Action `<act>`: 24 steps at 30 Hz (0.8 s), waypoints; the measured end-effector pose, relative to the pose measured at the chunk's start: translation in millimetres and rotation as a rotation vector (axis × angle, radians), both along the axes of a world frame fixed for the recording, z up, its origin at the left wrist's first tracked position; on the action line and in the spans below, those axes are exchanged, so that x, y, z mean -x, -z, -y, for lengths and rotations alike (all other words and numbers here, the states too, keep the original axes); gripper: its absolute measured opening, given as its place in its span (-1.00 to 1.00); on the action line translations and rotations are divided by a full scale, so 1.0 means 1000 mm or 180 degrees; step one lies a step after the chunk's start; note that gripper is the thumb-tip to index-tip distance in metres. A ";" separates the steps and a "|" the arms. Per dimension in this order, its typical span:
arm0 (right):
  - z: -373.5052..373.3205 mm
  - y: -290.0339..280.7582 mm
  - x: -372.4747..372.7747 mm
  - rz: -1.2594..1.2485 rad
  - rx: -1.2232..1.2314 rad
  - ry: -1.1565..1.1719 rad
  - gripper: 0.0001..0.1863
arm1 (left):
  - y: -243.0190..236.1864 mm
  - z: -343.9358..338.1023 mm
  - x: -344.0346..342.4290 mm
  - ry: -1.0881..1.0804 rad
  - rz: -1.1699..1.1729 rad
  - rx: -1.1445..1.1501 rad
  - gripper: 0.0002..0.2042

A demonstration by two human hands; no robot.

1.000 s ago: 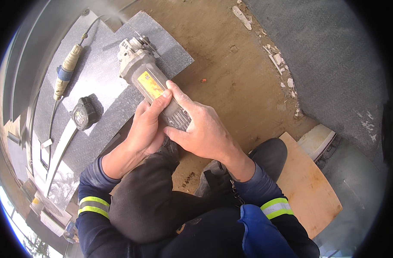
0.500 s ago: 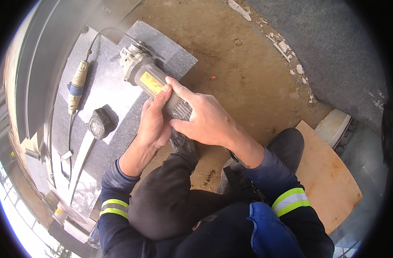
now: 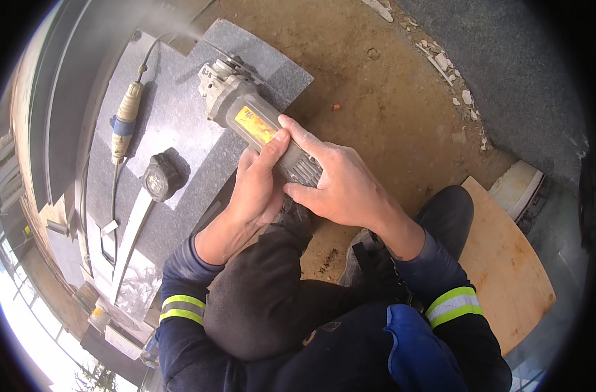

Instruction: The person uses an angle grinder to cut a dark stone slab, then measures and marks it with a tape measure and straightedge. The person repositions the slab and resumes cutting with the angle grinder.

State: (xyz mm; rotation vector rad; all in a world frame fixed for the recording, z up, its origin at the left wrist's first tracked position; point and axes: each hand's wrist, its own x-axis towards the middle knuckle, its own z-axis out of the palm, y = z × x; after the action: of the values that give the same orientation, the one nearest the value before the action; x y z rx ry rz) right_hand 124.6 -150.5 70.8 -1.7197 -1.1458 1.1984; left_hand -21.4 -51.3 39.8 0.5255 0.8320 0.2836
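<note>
Both hands grip a dusty grey angle grinder (image 3: 247,112) with a yellow label on its body. My left hand (image 3: 253,189) is wrapped around the body from the left and below, its thumb resting beside the label. From the right, my right hand (image 3: 344,176) closes over the rear of the body near the vent slots. The grinder's head and thin disc lie over a grey speckled stone slab (image 3: 272,72), close to its far edge. Whether the disc is inside the stone cannot be made out. Pale dust streams away from the disc toward the upper left.
On the slab lie a tape measure (image 3: 161,178), its blade pulled out toward me, and a cable connector (image 3: 125,124) with a blue band. Bare brown ground (image 3: 376,130) stretches to the right, with broken white chips (image 3: 443,62) along it. A plywood board (image 3: 507,274) sits at lower right.
The whole view has shifted a little, so things appear slightly further right and higher. The dust plume at the upper left shows more clearly. Both hands keep their hold on the grinder.
</note>
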 end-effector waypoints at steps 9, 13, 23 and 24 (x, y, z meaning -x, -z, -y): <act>-0.021 0.010 0.001 -0.0010 0.0037 0.0015 -0.04 | 0.011 -0.017 -0.003 -0.0179 0.0003 -0.0035 -0.64; -0.022 0.003 -0.001 0.0126 0.0170 -0.0094 -0.04 | 0.010 -0.017 -0.003 -0.0147 -0.0006 0.0013 -0.63; 0.012 -0.015 0.004 0.0292 0.0180 -0.0115 -0.04 | -0.007 0.012 0.004 0.0028 0.0119 0.0180 -0.62; 0.011 -0.014 0.004 0.0255 0.0157 -0.0106 -0.03 | -0.006 0.011 0.003 0.0027 0.0128 0.0182 -0.62</act>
State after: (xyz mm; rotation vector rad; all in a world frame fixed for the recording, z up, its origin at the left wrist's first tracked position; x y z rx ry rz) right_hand 120.7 -161.5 85.0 -1.8064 -1.2059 1.1963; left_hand -24.7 -62.5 46.3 0.4684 0.7964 0.2609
